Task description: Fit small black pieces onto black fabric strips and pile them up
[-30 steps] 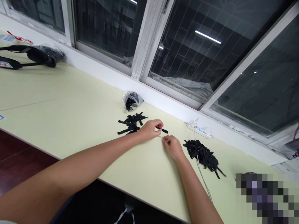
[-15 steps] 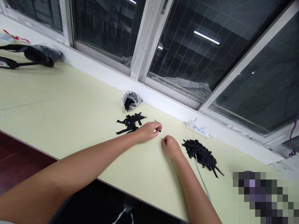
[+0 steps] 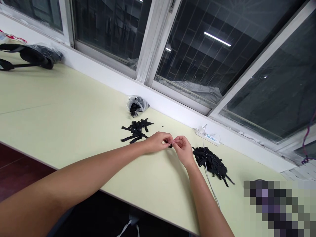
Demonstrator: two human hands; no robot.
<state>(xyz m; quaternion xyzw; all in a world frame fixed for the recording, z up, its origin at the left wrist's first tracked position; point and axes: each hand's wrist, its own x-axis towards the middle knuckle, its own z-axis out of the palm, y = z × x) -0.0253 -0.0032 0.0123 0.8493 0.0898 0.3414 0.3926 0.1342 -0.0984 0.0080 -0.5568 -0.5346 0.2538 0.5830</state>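
Observation:
My left hand pinches a small black strap, most of it hidden by the fingers. Against it, my right hand is closed in a pinch, its fingertips meeting the left ones at the strap. Whatever sits between the right fingertips is too small to make out. Left of my hands lies a loose pile of black straps with small shiny dots. A larger heap of black straps rests to the right of my right wrist. One tiny dark piece lies on the table just beyond my hands.
A clear plastic bag with black pieces stands by the wall. A white power strip lies at the back, its cable running over the right heap. Black padded gear sits far left on the pale table. A blurred patch covers the right corner.
My right hand has risen from near the tabletop and moved to my left hand, so the fingertips now meet at the strap. The left hand has shifted slightly.

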